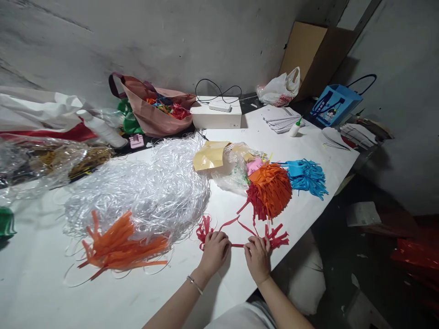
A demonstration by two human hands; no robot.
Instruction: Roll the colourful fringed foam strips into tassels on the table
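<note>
Both hands are at work near the worktop's (37, 292) front edge, and here's a length of red ribbon (237, 246) running almost straight between them! The left hand (215, 249), a bracelet (195, 284) on its wrist, has its grip clenched on one end, with red fringe splaying out beyond the knuckles. Over to the right hand (257, 257): its grip is grasping the other end, fingers bent, more fringe fanning away to the right. A looser red strand (229, 222) arches up behind that taut line. Just beyond, a thick orange tassel bundle (274, 187) lies against a dark red one (256, 201), with blue fringe (307, 176) close on the right. Left of the hands, loose orange strips (118, 249) sprawl by the near edge of a great tangle of white strands (151, 183). Farther back, brown paper (210, 155) overlaps a crumpled clear bag (229, 176), and a white box (217, 118) stands behind them.
</note>
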